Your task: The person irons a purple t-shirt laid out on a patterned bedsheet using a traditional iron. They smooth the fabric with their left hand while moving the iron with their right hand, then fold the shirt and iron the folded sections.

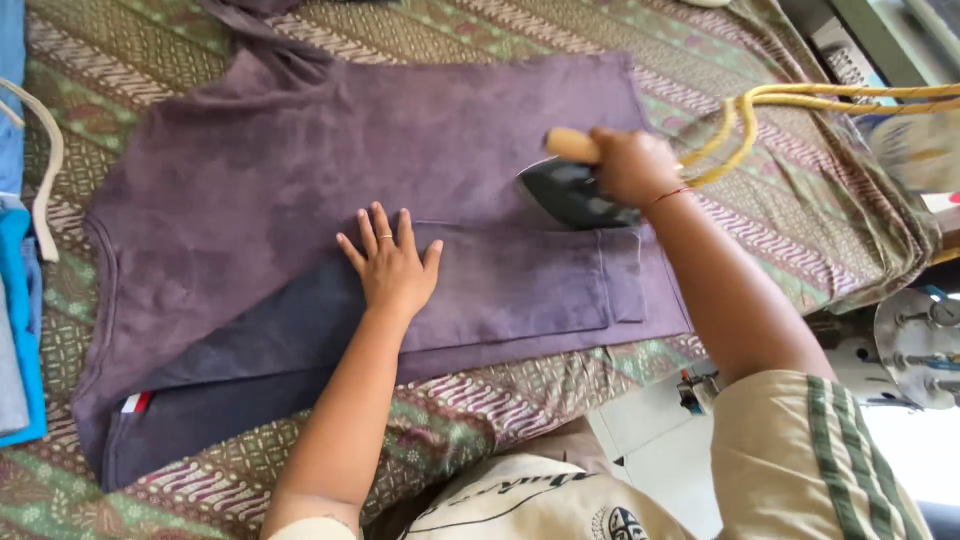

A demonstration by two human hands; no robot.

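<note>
- The purple shirt (330,170) lay spread flat across the patterned cloth (820,200) that covered the surface below, so the fabric had an even, padded backing under it.
- The left hand (392,265) rested palm down on the shirt near its middle, fingers spread wide and gripping nothing; I judged it was there to pin the fabric and keep it taut.
- The right hand (632,165) was wrapped firmly round the wooden handle (572,145) of the iron (570,192), at about two o'clock from the left hand and well apart from it.
- The iron sat sole down on the shirt, its tip pointing toward nine o'clock, just beside the folded edge.
- The yellow cord (800,100) ran off toward three o'clock, raised above the cloth, likely so it stayed clear of the pressed area.
- A darker inner panel of the shirt (260,350) showed at seven o'clock, where the fold exposed it.
- Blue clothes (18,300) lay at nine o'clock, beside the shirt.
</note>
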